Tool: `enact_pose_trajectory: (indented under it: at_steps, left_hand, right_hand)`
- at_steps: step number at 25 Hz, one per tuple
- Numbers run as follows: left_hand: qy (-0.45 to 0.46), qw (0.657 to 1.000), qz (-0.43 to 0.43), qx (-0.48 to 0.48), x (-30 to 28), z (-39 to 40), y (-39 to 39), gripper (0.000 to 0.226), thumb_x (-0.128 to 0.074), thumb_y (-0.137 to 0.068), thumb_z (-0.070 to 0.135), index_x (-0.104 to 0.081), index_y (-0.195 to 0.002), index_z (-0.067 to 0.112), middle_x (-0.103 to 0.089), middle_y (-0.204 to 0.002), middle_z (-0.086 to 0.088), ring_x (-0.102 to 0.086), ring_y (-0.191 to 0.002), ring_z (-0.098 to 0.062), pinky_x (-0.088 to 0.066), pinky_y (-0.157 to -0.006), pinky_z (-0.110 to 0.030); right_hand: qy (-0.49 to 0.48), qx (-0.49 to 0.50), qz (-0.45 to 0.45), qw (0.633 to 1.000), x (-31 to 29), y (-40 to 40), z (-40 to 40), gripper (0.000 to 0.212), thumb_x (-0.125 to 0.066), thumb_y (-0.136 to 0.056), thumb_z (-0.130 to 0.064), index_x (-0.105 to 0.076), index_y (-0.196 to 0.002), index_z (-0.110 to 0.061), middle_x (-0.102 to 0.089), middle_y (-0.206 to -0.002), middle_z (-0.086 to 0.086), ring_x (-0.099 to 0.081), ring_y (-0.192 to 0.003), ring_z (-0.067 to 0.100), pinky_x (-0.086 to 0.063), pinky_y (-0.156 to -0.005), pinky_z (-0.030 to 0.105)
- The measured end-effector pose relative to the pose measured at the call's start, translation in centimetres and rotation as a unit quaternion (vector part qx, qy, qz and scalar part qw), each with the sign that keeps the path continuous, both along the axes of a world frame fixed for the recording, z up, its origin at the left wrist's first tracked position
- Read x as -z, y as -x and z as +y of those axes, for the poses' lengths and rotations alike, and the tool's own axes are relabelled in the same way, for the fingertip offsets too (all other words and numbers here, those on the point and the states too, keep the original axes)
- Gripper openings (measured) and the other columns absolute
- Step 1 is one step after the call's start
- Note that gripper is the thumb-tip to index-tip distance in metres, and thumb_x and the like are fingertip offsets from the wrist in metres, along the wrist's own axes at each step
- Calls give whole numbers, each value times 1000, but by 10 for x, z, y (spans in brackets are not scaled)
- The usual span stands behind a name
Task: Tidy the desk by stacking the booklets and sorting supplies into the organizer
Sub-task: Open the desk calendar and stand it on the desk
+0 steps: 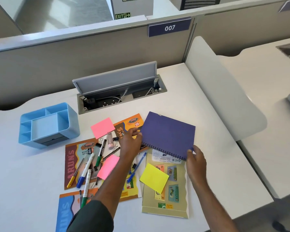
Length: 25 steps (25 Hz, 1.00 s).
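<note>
A purple spiral notebook (168, 134) is tilted up off the desk. My left hand (130, 142) pinches its left edge and my right hand (195, 160) grips its lower right corner by the spiral. Under it lie a yellow-green booklet (176, 206) and an orange booklet (132, 122). A brown booklet (70, 163) and a blue booklet (65, 213) lie to the left. Markers (88, 166), a blue pen (137, 166), binder clips (99, 145) and pink sticky pads (102, 127) are scattered over them. A yellow sticky pad (154, 178) rests on the yellow-green booklet.
A light blue organizer (47, 125) with several compartments stands at the far left of the white desk (213, 158). An open cable box (119, 92) with its lid raised sits behind the booklets. A curved white divider (224, 91) bounds the desk on the right.
</note>
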<state>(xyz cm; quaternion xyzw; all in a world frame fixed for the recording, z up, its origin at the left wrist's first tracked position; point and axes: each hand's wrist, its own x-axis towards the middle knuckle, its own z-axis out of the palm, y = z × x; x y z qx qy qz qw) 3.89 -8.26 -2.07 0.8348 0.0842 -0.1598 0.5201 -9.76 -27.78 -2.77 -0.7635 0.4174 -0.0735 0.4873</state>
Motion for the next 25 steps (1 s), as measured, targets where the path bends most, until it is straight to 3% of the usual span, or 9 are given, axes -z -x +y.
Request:
enact_pose_trajectory:
  at_steps: [3, 6, 10, 13, 15, 19, 21, 23, 25]
  left_hand:
    - [27, 998, -39, -27, -15, -7, -8, 31, -58, -93, 37, -68, -118, 23, -72, -95, 5, -68, -86, -16, -55, -76, -33]
    - [91, 994, -51, -44, -29, -13, -15, 40, -62, -86, 50, -69, -117, 26, -72, -90, 8, -69, -94, -15, -56, -82, -37]
    - [166, 984, -57, -15, -42, -29, -29, 50, -80, -84, 41, -60, -126, 21, -68, -108, -4, -67, -102, -16, -56, -85, -30]
    - [139, 988, -53, 46, -41, -37, -45, 72, -89, -72, 42, -53, -132, 24, -63, -118, -1, -62, -110, -16, -56, -91, -32]
    - [107, 990, -60, 68, -43, -45, -54, 74, -90, -72, 37, -53, -134, 22, -61, -121, 0, -60, -111, -15, -55, -91, -30]
    - [95, 991, -90, 33, -56, -66, -72, 66, -91, -72, 30, -54, -126, 17, -66, -107, 1, -65, -94, -7, -55, -72, -15]
    - [100, 990, -99, 12, -56, -79, -83, 59, -91, -71, 31, -53, -114, 16, -68, -101, 0, -68, -91, -11, -59, -73, -20]
    - [94, 990, -107, 8, -52, -88, -95, 53, -91, -72, 30, -52, -106, 16, -69, -99, 0, -69, -91, -15, -61, -76, -25]
    - [87, 990, -111, 15, -45, -93, -103, 47, -89, -76, 27, -53, -104, 17, -69, -100, 1, -69, -91, -14, -60, -72, -23]
  right_hand:
    - [-7, 27, -48, 998, -23, -2, -8, 33, -41, -97, -38, -58, -104, -10, -63, -97, -1, -58, -83, 11, -44, -69, 21]
    - [-22, 57, -84, 995, -50, -11, -15, 27, -42, -103, -25, -50, -82, -11, -51, -70, -5, -41, -60, 8, -38, -62, 30]
    - [-23, 83, -82, 993, -63, -34, -35, 37, -42, -102, -37, -54, -76, -14, -55, -70, -4, -49, -69, 18, -39, -64, 33]
    - [10, 92, -57, 994, -68, -52, -43, 46, -37, -103, -47, -59, -82, -12, -59, -76, -3, -53, -76, 19, -39, -69, 32]
    - [27, 105, -57, 992, -69, -59, -50, 53, -34, -103, -47, -54, -76, -7, -54, -69, -1, -49, -68, 20, -37, -65, 34]
    - [23, 139, -73, 987, -63, -72, -60, 52, -36, -102, -52, -46, -66, -15, -51, -67, -2, -47, -66, 17, -37, -61, 33]
    - [13, 144, -104, 984, -54, -81, -66, 43, -43, -98, -56, -52, -73, -22, -57, -76, -6, -52, -73, 14, -41, -65, 29]
    - [12, 132, -143, 981, -40, -87, -71, 35, -54, -95, -54, -61, -95, -20, -65, -96, -4, -60, -89, 13, -47, -75, 23]
    - [21, 95, -168, 981, -27, -90, -75, 33, -62, -93, -44, -61, -109, -15, -66, -108, -1, -61, -100, 15, -46, -77, 10]
